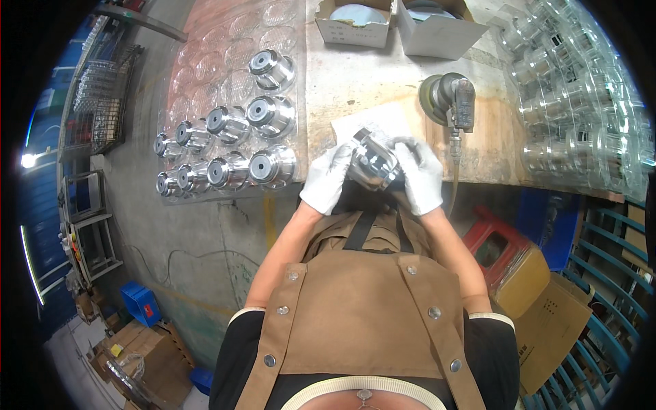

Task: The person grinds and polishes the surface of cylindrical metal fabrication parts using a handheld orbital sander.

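Between my two white-gloved hands is a shiny metal cup-shaped part (374, 162), tilted, with a dark ring at its upper end. My left hand (329, 176) grips its left side near that end, while my right hand (418, 172) is closed on its right side. Beneath it, a white sheet of paper (369, 120) lies on the worktable (335, 75). To the left, several similar metal parts (271, 167) stand in a clear plastic tray (236, 58) with round pockets. A round-pad sander (447, 101) rests on the table right of my hands, its hose running toward the near edge.
Two open white boxes (355, 34) holding round discs stand at the back. Stacked clear plastic trays (581, 102) fill the table's right end. Below on the right are a red stool (493, 249) and a cardboard box (553, 328). A blue crate (141, 303) sits on the floor at left.
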Available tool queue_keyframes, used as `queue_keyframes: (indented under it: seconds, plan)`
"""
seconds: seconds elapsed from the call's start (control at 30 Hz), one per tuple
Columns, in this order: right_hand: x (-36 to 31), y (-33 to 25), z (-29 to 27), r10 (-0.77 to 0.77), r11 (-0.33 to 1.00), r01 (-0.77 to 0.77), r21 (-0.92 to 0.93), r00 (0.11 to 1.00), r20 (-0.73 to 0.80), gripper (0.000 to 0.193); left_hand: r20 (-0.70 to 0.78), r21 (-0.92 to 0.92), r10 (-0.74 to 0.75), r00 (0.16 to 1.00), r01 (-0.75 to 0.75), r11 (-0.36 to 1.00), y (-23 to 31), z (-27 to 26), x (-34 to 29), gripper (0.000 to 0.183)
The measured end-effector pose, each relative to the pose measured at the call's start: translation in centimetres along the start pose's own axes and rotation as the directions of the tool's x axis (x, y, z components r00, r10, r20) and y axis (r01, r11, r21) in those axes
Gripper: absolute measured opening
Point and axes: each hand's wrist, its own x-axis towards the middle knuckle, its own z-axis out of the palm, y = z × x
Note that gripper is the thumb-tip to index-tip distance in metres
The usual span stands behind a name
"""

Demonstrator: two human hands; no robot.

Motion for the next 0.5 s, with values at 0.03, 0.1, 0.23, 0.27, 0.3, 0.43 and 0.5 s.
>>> queue_keyframes:
  seconds: [0.03,0.1,0.23,0.27,0.3,0.43,0.5]
  plan:
    - [0.6,-0.4,-0.2,-0.112,0.993,0.110,-0.032,0.991,-0.070,0.020,-0.008,0.026,0.017,1.000,-0.016,1.000,-0.1,0.0,0.4,0.037]
    - [2.7,-1.3,-0.8,-0.530,0.827,0.451,-0.337,0.825,-0.198,0.025,-0.018,0.053,0.031,0.999,-0.030,0.998,-0.3,0.0,1.5,0.038]
    - [7.1,-4.2,-5.2,-0.724,0.172,0.374,-0.912,0.675,0.140,0.047,-0.043,0.152,0.062,0.997,-0.055,0.987,-1.5,-0.1,4.0,0.038]
    - [8.9,-4.7,-5.5,-0.606,0.235,0.266,-0.935,0.792,0.073,0.050,-0.042,0.207,0.128,0.991,-0.117,0.971,-1.8,-0.2,4.4,0.038]
    - [10.1,-4.9,-5.7,-0.440,0.302,0.126,-0.945,0.898,-0.021,0.053,-0.046,0.270,0.162,0.986,-0.144,0.952,-2.3,-0.3,4.7,0.039]
    - [12.8,-4.4,-5.5,-0.170,0.393,-0.058,-0.918,0.976,-0.135,0.060,-0.072,0.324,0.261,0.963,-0.225,0.919,-3.7,-0.2,4.8,0.042]
    - [13.1,-4.0,-5.7,-0.153,0.393,-0.102,-0.914,0.973,-0.175,0.060,-0.071,0.354,0.239,0.968,-0.199,0.914,-4.1,-0.2,4.9,0.043]
